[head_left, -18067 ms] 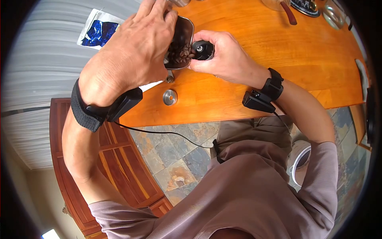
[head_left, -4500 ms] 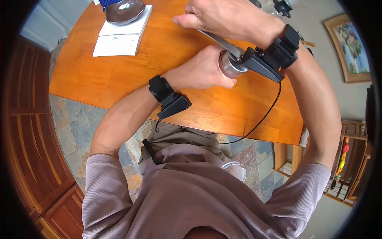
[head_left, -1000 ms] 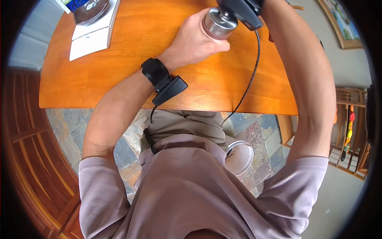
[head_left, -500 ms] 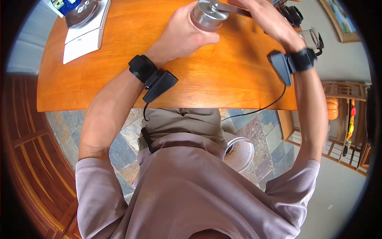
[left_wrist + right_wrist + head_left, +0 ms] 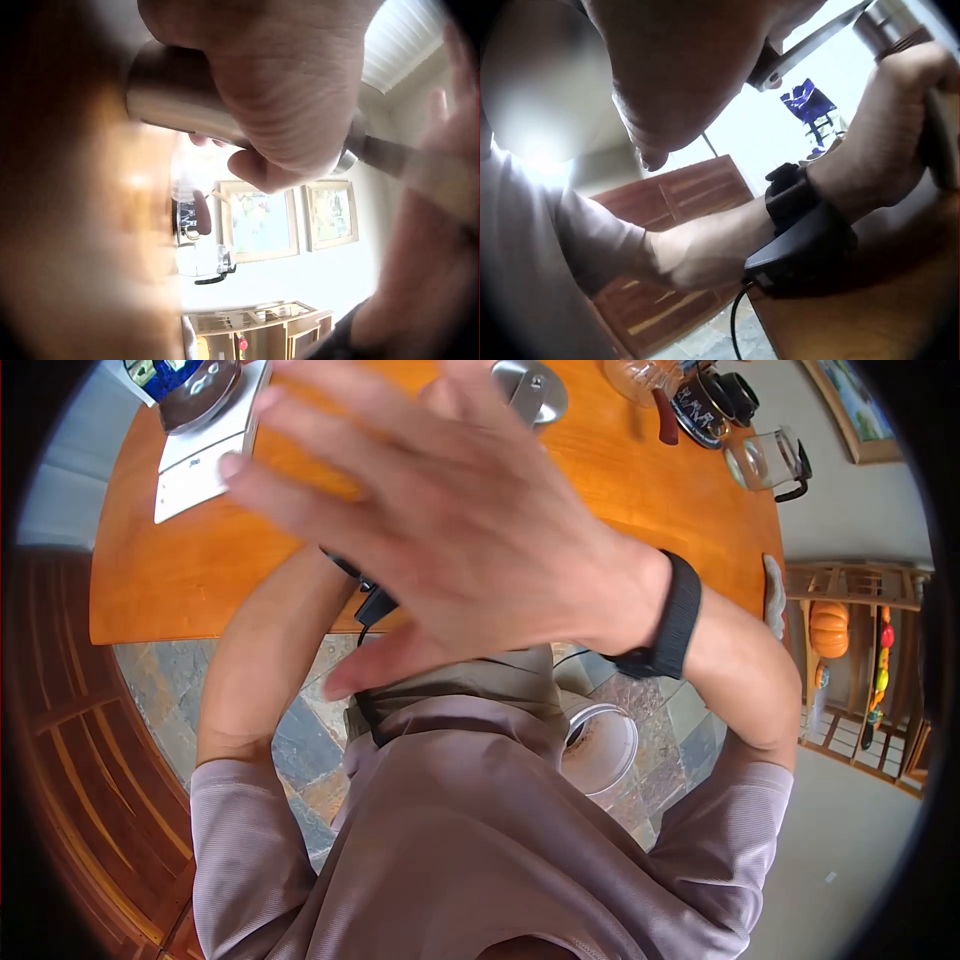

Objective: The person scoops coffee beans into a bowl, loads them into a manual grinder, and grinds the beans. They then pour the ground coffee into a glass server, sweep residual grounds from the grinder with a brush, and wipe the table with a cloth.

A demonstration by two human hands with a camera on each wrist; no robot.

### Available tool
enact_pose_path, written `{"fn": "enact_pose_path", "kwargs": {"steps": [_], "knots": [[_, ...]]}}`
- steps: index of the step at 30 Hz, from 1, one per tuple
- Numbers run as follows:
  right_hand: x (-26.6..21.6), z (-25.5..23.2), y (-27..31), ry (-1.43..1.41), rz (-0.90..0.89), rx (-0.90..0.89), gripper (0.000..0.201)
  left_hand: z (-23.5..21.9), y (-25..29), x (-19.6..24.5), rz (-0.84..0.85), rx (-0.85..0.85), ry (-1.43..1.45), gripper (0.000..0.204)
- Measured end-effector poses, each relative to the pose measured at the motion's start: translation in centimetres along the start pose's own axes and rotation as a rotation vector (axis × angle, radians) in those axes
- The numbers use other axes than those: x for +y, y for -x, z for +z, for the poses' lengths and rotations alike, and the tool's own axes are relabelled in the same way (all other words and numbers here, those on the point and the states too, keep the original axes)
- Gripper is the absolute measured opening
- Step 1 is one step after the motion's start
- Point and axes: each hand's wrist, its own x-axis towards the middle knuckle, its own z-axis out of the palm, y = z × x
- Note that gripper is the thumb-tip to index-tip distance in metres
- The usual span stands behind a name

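A steel hand coffee grinder [image 5: 551, 396] stands at the top of the head view, its lid and part of its crank showing. My left hand [image 5: 285, 90] grips its cylindrical body, fingers wrapped round it; in the head view my right hand mostly covers the left. Blurred and close to the camera, my right hand [image 5: 480, 540] passes over the crank with fingers spread and thumb out to the side. In the right wrist view the crank arm [image 5: 825, 34] runs from the grinder's top to the knob end beneath the right palm.
A white scale [image 5: 205, 475] with a dark dish [image 5: 200, 398] lies at the left of the wooden table [image 5: 640, 490]. At the back right stand a glass vessel with a red-brown handle [image 5: 667, 418], a dark round stand [image 5: 697, 410] and a glass jug [image 5: 765, 462]. A blue bag is behind the dish.
Long before, beans were tipped from a metal container towards the grinder; now the crank is on it. In the last half second the right hand has swung left and nearer the body with the crank.
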Motion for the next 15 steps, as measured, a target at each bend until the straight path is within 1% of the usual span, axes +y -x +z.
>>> {"fn": "enact_pose_path", "kwargs": {"steps": [1, 2, 3, 4, 5, 6, 7, 8, 9, 10, 11, 12, 13, 14, 15], "knots": [[-0.4, 0.7, -1.1, -0.011, -0.043, 0.01, 0.111, -1.4, 0.9, -0.4, 0.012, -0.003, -0.016, 0.033], [-0.2, 1.4, -2.2, -0.023, -0.087, 0.021, 0.111, -3.0, 6.1, 1.9, 0.023, -0.004, -0.032, 0.032], [0.6, 2.9, -4.0, -0.036, -0.132, 0.03, 0.111, -2.7, 4.4, 0.5, 0.034, -0.005, -0.048, 0.032], [2.2, 3.0, -4.0, -0.047, -0.178, 0.041, 0.11, -1.2, 1.5, -1.3, 0.047, -0.006, -0.065, 0.031], [2.2, 2.9, -4.2, -0.059, -0.224, 0.051, 0.11, -1.4, 0.1, -2.7, 0.059, -0.006, -0.082, 0.03], [2.8, 1.5, -5.2, -0.191, -0.209, -0.026, 0.106, -1.8, -0.7, -3.5, 0.069, -0.005, -0.098, 0.03], [3.0, 1.4, -5.6, -0.191, -0.209, -0.025, 0.106, -0.9, -1.4, -4.4, 0.08, -0.005, -0.113, 0.029], [3.1, 1.4, -6.0, -0.058, -0.178, -0.104, 0.105, -0.5, -2.3, -5.2, 0.091, -0.005, -0.13, 0.029], [3.3, 1.4, -6.6, 0.075, -0.144, -0.183, 0.106, -0.7, -1.7, -5.6, 0.1, -0.006, -0.147, 0.028], [3.8, 1.4, -7.9, 0.074, -0.143, -0.183, 0.106, -0.3, -2.4, -6.4, 0.11, -0.007, -0.162, 0.028], [4.2, 0.9, -10.0, 0.068, -0.014, -0.463, 0.106, -0.5, -2.3, -7.0, 0.118, -0.006, -0.176, 0.027], [4.7, 0.8, -11.2, 0.059, 0.116, -0.741, 0.107, -0.2, -2.7, -4.6, 0.022, 0.017, -0.365, 0.027], [5.4, 1.4, -11.0, 0.085, 0.15, -0.699, 0.109, 0.5, -3.2, -2.2, -0.076, 0.039, -0.555, 0.026], [5.8, 0.9, -11.4, 0.097, 0.246, -0.822, 0.106, 0.8, -3.7, -2.5, 0.195, 0.091, -0.47, 0.025], [6.3, 1.0, -11.4, 0.088, 0.25, -0.827, 0.106, 0.6, -3.9, -2.7, 0.388, 0.002, -0.662, 0.027]]}}
